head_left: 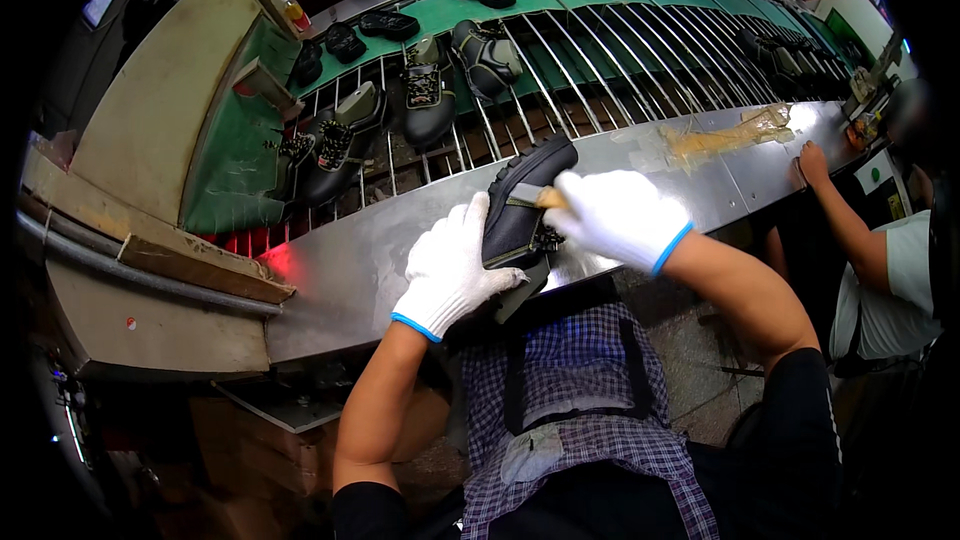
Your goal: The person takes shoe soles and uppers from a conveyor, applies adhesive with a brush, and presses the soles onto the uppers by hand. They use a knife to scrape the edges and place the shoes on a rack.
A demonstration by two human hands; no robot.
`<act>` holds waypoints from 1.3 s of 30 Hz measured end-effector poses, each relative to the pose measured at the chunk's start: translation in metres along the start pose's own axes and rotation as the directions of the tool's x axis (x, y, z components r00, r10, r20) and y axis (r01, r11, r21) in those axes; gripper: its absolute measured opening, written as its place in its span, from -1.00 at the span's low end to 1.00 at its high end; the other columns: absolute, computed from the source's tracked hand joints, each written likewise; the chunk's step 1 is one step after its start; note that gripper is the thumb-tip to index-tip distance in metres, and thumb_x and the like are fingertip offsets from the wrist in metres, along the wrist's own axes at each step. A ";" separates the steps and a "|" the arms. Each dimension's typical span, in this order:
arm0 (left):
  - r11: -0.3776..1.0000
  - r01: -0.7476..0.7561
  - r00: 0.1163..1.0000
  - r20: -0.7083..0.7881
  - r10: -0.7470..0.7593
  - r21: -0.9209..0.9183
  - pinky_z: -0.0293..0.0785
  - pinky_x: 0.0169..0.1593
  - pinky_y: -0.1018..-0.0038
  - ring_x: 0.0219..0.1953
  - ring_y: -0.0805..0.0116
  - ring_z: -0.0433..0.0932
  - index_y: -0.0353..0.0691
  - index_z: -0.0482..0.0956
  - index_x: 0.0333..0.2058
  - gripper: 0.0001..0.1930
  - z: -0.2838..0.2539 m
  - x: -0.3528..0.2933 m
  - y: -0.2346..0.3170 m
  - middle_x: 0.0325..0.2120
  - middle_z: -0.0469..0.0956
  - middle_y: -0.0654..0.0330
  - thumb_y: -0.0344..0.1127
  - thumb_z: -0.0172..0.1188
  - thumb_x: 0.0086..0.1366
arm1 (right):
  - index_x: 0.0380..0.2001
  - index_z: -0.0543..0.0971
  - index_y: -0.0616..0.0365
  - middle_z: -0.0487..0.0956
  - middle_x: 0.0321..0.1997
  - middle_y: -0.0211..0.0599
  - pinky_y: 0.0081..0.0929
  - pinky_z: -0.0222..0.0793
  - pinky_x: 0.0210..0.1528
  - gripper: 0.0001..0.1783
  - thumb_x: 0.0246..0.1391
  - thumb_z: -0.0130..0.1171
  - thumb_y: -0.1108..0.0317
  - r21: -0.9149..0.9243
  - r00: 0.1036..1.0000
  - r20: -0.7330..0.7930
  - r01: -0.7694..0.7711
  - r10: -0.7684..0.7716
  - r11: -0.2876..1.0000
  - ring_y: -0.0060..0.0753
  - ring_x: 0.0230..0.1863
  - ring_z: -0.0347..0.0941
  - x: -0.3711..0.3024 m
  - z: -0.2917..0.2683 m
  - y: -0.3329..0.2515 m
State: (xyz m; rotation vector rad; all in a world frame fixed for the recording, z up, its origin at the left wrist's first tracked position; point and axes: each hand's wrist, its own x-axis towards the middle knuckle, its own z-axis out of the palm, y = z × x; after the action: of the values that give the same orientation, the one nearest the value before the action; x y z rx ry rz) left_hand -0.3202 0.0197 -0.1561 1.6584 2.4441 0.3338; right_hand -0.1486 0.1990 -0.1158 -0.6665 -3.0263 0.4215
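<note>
My left hand (445, 265), at seven o'clock from the shoe, curls around its side, thumb on the near end. My right hand (625, 215), at three o'clock, is closed on a wooden-handled flat tool (526, 194); I cannot tell whether it is brush or scraper. Its flat end lies against the black shoe (512, 228) just beside the sole edge, toe toward one o'clock, over the steel bench (350, 265). I judge this is edge work, calling next for a steady left grip and a controlled stroke along the sole line. At eleven o'clock, a laced shoe (428, 112) stands on the barred rack (620, 62).
</note>
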 end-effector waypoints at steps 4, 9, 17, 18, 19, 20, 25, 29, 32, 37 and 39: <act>0.997 -0.082 0.991 -0.104 0.082 0.008 0.62 0.18 0.04 0.14 -0.17 0.64 -0.27 0.32 0.47 0.10 0.013 -0.004 -0.012 0.26 0.52 -0.10 0.18 0.58 0.07 | -0.29 0.59 0.24 0.67 -0.52 -0.01 -0.03 0.63 -0.38 -0.67 0.34 0.25 0.14 0.108 0.947 0.031 0.316 -0.321 0.943 0.08 -0.49 0.69 -0.036 0.009 -0.059; 0.991 -0.131 0.984 -0.121 0.130 -0.002 0.61 0.20 0.05 0.17 -0.16 0.61 -0.16 0.35 0.48 0.05 0.006 -0.006 -0.007 0.29 0.51 -0.08 0.16 0.58 0.09 | -0.15 0.61 0.19 0.69 -0.45 -0.03 -0.10 0.64 -0.36 -0.55 0.39 0.26 -0.05 0.127 0.954 0.219 0.180 -0.204 0.976 0.04 -0.46 0.70 -0.032 -0.026 -0.022; 0.973 -0.231 0.954 -0.201 0.222 -0.022 0.54 0.31 0.02 0.26 -0.21 0.55 -0.05 0.46 0.44 -0.03 0.004 -0.016 -0.014 0.30 0.50 -0.13 0.04 0.65 0.06 | -0.02 0.57 0.23 0.68 -0.38 0.12 0.02 0.58 -0.25 -0.47 0.49 0.12 -0.11 0.188 0.998 0.058 -0.033 0.023 0.982 0.15 -0.38 0.67 -0.020 0.026 0.008; 0.969 -0.244 0.934 -0.275 0.230 -0.019 0.53 0.32 0.02 0.27 -0.22 0.55 -0.04 0.47 0.43 -0.03 0.008 -0.022 -0.022 0.30 0.50 -0.14 0.00 0.66 0.05 | -0.03 0.57 0.25 0.70 -0.35 0.12 -0.02 0.60 -0.22 -0.47 0.49 0.12 -0.11 0.195 0.988 0.151 0.010 -0.040 0.981 0.12 -0.35 0.68 -0.018 0.018 0.007; 0.946 -0.320 0.886 -0.372 0.277 -0.058 0.47 0.38 0.01 0.34 -0.26 0.48 -0.12 0.44 0.44 0.03 0.018 -0.028 -0.031 0.33 0.46 -0.21 -0.07 0.71 -0.02 | -0.04 0.58 0.26 0.71 -0.31 0.12 -0.07 0.61 -0.19 -0.46 0.49 0.12 -0.11 0.214 0.962 0.262 0.022 -0.079 0.977 0.08 -0.32 0.70 -0.025 0.016 0.009; 0.965 -0.242 0.887 -0.426 0.177 -0.103 0.44 0.42 0.02 0.38 -0.25 0.44 -0.16 0.32 0.50 0.15 0.027 -0.038 -0.032 0.39 0.36 -0.23 -0.03 0.74 -0.06 | -0.03 0.63 0.25 0.71 -0.30 0.08 -0.17 0.61 -0.16 -0.44 0.48 0.14 -0.13 0.216 0.947 0.306 0.028 -0.095 0.976 -0.01 -0.29 0.69 -0.028 0.014 0.017; 0.856 0.124 0.901 -0.304 -0.309 -0.503 0.33 0.53 0.05 0.52 -0.20 0.26 -0.18 -0.32 0.64 0.67 0.071 -0.058 -0.035 0.58 -0.10 -0.23 0.09 0.83 -0.19 | 0.04 0.59 0.25 0.67 -0.33 -0.10 -0.27 0.60 -0.21 -0.52 0.38 0.33 0.02 0.323 0.990 0.051 0.110 -0.133 0.940 -0.24 -0.33 0.66 -0.041 -0.009 0.002; 0.813 0.182 0.893 -0.253 -0.372 -0.554 0.47 0.43 0.03 0.40 -0.19 0.43 -0.25 -0.07 0.59 0.47 0.065 -0.062 -0.021 0.48 0.17 -0.17 0.04 0.79 -0.12 | -0.05 0.58 0.21 0.68 -0.41 -0.17 -0.30 0.57 -0.43 -0.58 0.37 0.35 0.04 0.422 0.879 -0.428 0.402 -0.212 0.813 -0.26 -0.49 0.65 -0.026 0.002 -0.032; 0.878 0.104 0.882 -0.364 -0.298 -0.467 0.53 0.37 0.05 0.30 -0.18 0.54 -0.29 0.20 0.46 0.23 0.071 -0.059 -0.021 0.35 0.35 -0.15 0.08 0.75 -0.07 | -0.17 0.52 0.18 0.68 -0.44 -0.05 -0.17 0.56 -0.44 -0.56 0.42 0.26 -0.04 0.197 0.961 -0.067 0.277 -0.269 0.941 -0.11 -0.50 0.65 -0.018 0.026 -0.040; 0.828 0.285 0.899 -0.164 -0.405 -0.483 0.47 0.41 0.06 0.34 -0.26 0.47 -0.35 0.16 0.47 0.29 0.037 -0.057 -0.001 0.38 0.30 -0.26 0.12 0.76 -0.09 | -0.04 0.52 0.21 0.69 -0.37 0.00 -0.09 0.59 -0.29 -0.45 0.38 0.25 -0.13 0.451 0.999 -0.021 -0.025 0.039 0.892 -0.01 -0.39 0.69 -0.021 0.045 0.025; 0.976 0.128 0.930 -0.321 -0.180 -0.176 0.44 0.44 0.06 0.36 -0.29 0.44 -0.39 0.16 0.47 0.29 0.025 -0.051 -0.002 0.38 0.29 -0.28 0.10 0.76 -0.09 | 0.18 0.51 0.21 0.71 -0.30 -0.06 -0.19 0.64 -0.23 -0.40 0.36 0.29 -0.07 0.538 0.895 -0.308 -0.116 0.323 0.835 -0.19 -0.32 0.70 -0.016 0.094 0.092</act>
State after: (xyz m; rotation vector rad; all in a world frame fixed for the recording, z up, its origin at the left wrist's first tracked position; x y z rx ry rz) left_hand -0.2963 -0.0265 -0.1800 1.4331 2.6852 0.8195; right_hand -0.1035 0.2481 -0.2301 -0.9254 -2.3172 0.9290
